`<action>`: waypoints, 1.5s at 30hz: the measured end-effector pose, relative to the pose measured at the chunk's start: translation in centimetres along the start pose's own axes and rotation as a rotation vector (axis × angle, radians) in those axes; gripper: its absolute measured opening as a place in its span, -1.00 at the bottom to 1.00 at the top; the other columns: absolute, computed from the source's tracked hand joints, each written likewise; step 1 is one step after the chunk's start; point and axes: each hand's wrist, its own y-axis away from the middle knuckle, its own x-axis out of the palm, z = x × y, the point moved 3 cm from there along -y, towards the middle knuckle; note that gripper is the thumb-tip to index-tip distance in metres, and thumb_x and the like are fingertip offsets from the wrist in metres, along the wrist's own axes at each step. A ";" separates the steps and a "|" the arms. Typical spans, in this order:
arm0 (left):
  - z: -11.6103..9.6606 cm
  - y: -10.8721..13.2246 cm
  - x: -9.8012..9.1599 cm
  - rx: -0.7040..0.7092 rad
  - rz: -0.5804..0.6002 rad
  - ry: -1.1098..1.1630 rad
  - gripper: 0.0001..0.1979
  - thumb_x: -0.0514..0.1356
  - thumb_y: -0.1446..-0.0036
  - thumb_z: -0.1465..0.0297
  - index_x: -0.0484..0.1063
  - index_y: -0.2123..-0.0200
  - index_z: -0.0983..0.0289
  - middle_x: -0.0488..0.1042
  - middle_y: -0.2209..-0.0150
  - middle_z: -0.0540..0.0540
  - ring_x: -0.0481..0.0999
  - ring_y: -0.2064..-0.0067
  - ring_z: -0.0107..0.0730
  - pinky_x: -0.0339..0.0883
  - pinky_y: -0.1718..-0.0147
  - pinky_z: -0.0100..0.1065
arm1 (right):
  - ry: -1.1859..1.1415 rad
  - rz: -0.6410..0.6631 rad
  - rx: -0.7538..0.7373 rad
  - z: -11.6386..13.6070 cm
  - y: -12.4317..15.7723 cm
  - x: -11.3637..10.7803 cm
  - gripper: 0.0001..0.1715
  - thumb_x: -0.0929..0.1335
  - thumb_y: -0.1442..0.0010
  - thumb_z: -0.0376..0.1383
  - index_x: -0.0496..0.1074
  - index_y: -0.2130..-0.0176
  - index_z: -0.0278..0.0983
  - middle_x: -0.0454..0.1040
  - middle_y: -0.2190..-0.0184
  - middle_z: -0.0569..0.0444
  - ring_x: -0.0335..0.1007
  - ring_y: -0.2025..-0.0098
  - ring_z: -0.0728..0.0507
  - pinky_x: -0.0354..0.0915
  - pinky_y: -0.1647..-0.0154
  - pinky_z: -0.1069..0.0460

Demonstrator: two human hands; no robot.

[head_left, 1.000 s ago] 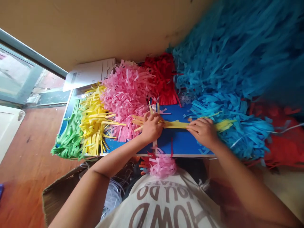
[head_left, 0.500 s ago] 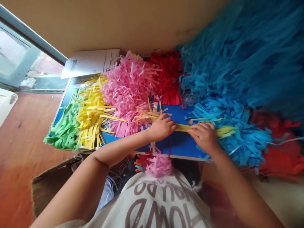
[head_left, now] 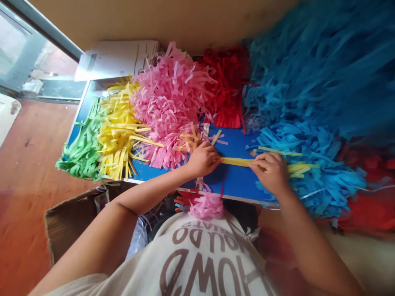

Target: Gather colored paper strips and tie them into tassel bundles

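A yellow paper strip (head_left: 236, 161) with fringed ends is stretched level between my two hands, just above the blue tabletop (head_left: 237, 181). My left hand (head_left: 203, 158) is closed on its left part, and frayed yellow ends stick out behind the knuckles. The right part is pinched by the fingers of my right hand (head_left: 270, 170). More yellow fringe (head_left: 300, 169) shows beyond that hand, over a heap of light blue fringe (head_left: 308, 144). Pink fringe (head_left: 173, 102) lies just past my left hand.
Yellow fringe (head_left: 119, 131) and green fringe (head_left: 82, 146) hang over the table's left end. Red fringe (head_left: 228, 90) and a big blue mass (head_left: 314, 70) lie at the back. White sheets (head_left: 114, 59) rest at the back left. A cardboard box (head_left: 74, 220) stands below the front edge.
My hands have drawn apart a little, so a longer stretch of the yellow strip shows between them, narrower and tauter. The view has shifted slightly.
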 end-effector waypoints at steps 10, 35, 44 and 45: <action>-0.5 0.0 0.0 -0.115 0.023 -0.011 -0.76 0.23 -0.14 0.24 0.59 0.44 0.26 0.57 0.24 0.14 0.37 0.10 -0.12 0.09 -0.04 0.03 | 0.067 0.135 0.105 -0.3 -0.7 0.2 -0.68 0.42 -0.20 -0.12 0.52 0.51 -0.20 0.55 0.35 0.01 0.35 0.22 -0.20 0.21 0.18 -0.09; -4.0 -1.0 0.0 0.376 0.026 -0.288 -0.71 0.06 -0.29 0.48 0.56 0.39 0.22 0.54 0.36 0.11 0.40 -0.05 -0.11 -0.09 -0.38 0.19 | 0.245 0.241 -0.289 4.0 -2.6 -0.2 -0.73 0.28 -0.31 -0.32 0.52 0.38 -0.26 0.59 0.38 0.03 0.35 0.30 -0.11 -0.08 0.13 -0.13; -2.0 0.3 0.1 0.255 -0.002 -0.303 -0.66 -0.02 -0.38 0.43 0.55 0.30 0.18 0.54 0.30 0.07 0.41 -0.04 -0.18 -0.04 -0.29 0.15 | 0.332 0.176 -0.265 5.6 -1.4 0.6 -0.75 0.28 -0.34 -0.31 0.51 0.32 -0.26 0.56 0.35 -0.02 0.28 0.25 -0.17 -0.06 0.13 -0.13; -1.6 0.6 -0.1 0.242 -0.008 -0.288 -0.67 -0.01 -0.38 0.42 0.55 0.29 0.17 0.55 0.29 0.06 0.41 -0.03 -0.18 -0.04 -0.27 0.14 | 0.304 0.151 -0.254 5.0 -1.0 0.5 -0.74 0.28 -0.35 -0.31 0.51 0.33 -0.24 0.57 0.35 0.01 0.29 0.25 -0.16 -0.06 0.13 -0.13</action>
